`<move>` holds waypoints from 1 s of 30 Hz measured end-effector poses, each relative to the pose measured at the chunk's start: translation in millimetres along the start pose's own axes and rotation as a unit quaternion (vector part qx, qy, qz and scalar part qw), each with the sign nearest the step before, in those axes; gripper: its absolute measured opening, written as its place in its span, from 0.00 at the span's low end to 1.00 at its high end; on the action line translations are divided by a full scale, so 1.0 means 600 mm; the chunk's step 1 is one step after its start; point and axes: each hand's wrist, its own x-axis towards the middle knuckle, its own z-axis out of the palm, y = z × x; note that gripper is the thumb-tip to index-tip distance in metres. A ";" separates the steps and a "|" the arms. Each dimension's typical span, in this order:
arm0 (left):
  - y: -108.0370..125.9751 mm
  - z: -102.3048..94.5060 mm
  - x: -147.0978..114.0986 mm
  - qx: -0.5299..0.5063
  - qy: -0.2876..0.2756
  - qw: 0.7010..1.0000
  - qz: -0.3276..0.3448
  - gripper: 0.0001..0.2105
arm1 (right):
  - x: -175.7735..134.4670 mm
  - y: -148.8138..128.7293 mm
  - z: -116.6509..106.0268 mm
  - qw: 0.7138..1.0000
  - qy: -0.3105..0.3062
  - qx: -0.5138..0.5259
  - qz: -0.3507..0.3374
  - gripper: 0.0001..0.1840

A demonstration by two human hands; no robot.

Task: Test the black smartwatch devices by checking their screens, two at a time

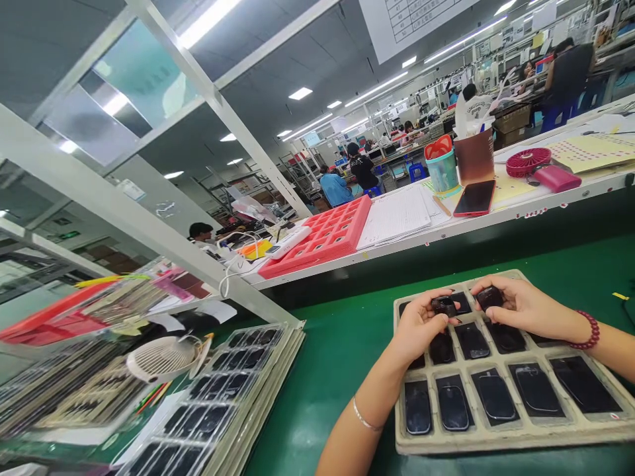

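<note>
A beige tray (446, 439) with compartments lies on the green mat, holding flat black glossy rounded rectangles (495, 395) in its cells. Over its far rows, my left hand (421, 327) pinches a small black glossy piece (445, 305) between thumb and fingers. Another small black rounded piece (489, 297) is gripped in my right hand (520, 307), just to the right of the first. The two pieces are apart. Some cells at the back of the tray are hidden by my hands.
Stacked trays of dark parts (238, 377) stand left on the green mat (317, 370), beside a white fan (161, 359). A shelf behind carries a red foam tray (322, 238), papers (394, 218), a phone (475, 198) and cups (441, 173). Several people sit farther back.
</note>
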 end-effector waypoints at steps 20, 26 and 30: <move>0.007 0.007 0.000 -0.005 0.002 1.000 0.006 0.23 | -0.002 -0.002 0.001 0.999 0.028 -0.021 -0.008 0.19; 0.004 0.001 -0.001 0.025 0.015 1.000 0.003 0.21 | 0.001 -0.003 0.002 0.999 0.022 0.023 0.010 0.18; 0.007 0.002 -0.003 0.022 0.013 1.000 0.016 0.23 | 0.000 -0.008 0.002 0.999 0.019 0.032 0.016 0.16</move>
